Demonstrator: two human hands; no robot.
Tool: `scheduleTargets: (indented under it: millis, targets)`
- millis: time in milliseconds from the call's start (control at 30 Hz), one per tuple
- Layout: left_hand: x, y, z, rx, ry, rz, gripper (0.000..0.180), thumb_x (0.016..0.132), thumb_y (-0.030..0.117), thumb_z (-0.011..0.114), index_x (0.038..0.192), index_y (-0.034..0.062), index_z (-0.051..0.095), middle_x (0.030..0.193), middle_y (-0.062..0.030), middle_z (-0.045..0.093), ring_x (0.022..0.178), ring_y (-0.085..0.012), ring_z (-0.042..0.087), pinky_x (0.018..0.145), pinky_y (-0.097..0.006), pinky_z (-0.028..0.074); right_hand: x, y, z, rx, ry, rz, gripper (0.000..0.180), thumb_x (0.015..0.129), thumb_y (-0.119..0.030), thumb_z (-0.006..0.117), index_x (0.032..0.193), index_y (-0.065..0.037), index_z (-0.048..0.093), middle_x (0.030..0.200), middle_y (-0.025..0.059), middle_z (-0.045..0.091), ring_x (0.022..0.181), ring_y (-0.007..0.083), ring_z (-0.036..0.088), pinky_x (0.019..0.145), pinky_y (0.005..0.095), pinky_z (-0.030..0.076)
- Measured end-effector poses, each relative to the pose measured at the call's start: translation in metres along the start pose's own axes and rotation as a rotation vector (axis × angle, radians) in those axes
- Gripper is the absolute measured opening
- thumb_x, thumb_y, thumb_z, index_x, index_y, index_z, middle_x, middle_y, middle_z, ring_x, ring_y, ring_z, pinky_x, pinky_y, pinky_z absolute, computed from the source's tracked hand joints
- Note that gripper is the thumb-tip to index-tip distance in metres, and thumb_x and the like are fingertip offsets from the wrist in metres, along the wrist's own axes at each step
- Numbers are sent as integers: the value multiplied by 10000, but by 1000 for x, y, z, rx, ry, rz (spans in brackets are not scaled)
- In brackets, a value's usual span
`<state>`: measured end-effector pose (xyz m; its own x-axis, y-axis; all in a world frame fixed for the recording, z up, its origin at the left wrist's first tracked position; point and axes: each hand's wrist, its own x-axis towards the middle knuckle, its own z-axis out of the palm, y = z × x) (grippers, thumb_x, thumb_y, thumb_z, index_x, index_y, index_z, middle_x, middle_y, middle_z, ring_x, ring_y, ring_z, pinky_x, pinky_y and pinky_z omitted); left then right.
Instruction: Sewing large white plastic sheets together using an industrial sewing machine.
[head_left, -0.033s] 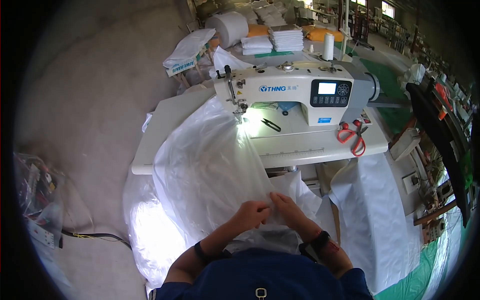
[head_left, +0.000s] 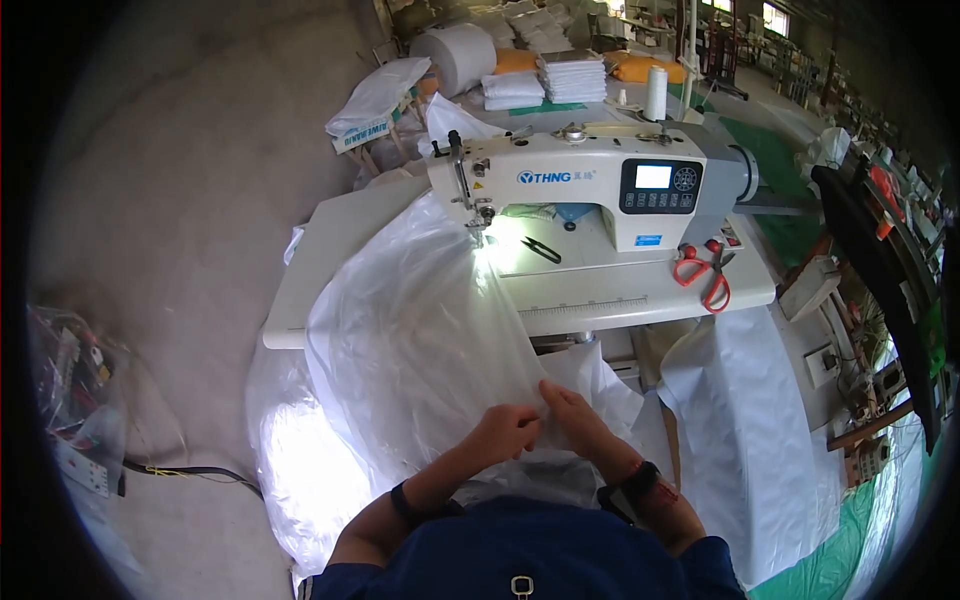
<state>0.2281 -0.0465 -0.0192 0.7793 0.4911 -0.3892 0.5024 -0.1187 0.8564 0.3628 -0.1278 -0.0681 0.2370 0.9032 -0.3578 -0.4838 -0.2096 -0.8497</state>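
Both hands are pinching the clear plastic sheet [head_left: 420, 330] close to the body, well short of the sewing machine [head_left: 590, 180]: left hand [head_left: 505, 432] closing its fingers on a fold, right hand [head_left: 580, 420] gripping the edge beside it. The sheet is draping from the surface [head_left: 620, 295] up to the needle end of the machine. Slippery film is likely sliding or bunching, feeding crooked. Black snips [head_left: 541, 250] and red scissors [head_left: 705, 272] in front of the machine could be snagging it.

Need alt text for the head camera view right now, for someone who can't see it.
Both hands, left hand and right hand, pinch the near edge of a clear plastic sheet that runs up to a white sewing machine on a white table. Red scissors lie at the table's right.
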Motion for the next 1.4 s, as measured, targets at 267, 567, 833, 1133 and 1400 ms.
scheduleTargets:
  millis: [267, 567, 833, 1133, 1400]
  targets:
    - [-10, -25, 15, 106, -149, 190, 191, 860, 158, 526, 871, -13, 610, 720, -86, 640, 564, -192, 588, 559, -302, 478, 7, 19, 0, -776, 177, -436, 594, 823, -100, 488, 1369, 2, 278, 631, 202, 602, 554, 303, 604, 545, 394, 472]
    - [-24, -68, -70, 653, 708, 477, 211, 817, 180, 611, 976, 43, 634, 913, -148, 643, 839, -324, 615, 728, -386, 499, 20, 48, 10, -1330, -40, -489, 496, 849, -72, 453, 1335, -15, 370, 800, 305, 595, 631, 397, 600, 607, 462, 466]
    - [-11, -122, -139, 801, 875, 228, 492, 848, 338, 584, 1268, 100, 491, 1274, -152, 498, 1220, -354, 414, 979, -499, 317, 63, 56, 59, -741, -55, -491, 512, 861, -58, 441, 1367, -69, 356, 748, 254, 587, 664, 287, 629, 629, 402, 473]
    - [18, -114, -172, 980, 928, 51, 485, 864, 390, 543, 1306, 214, 451, 1408, -78, 339, 1299, -349, 304, 1006, -631, 213, 115, 39, 67, -865, 84, -675, 466, 850, -17, 405, 1313, 19, 371, 769, 295, 579, 717, 416, 606, 675, 434, 468]
    - [24, -111, -200, 957, 853, -14, 524, 862, 408, 543, 1333, 218, 416, 1406, -88, 349, 1311, -358, 288, 1013, -621, 210, 151, -21, 74, -1181, 82, -395, 388, 827, -62, 454, 1199, 50, 442, 699, 271, 589, 658, 394, 608, 611, 490, 465]
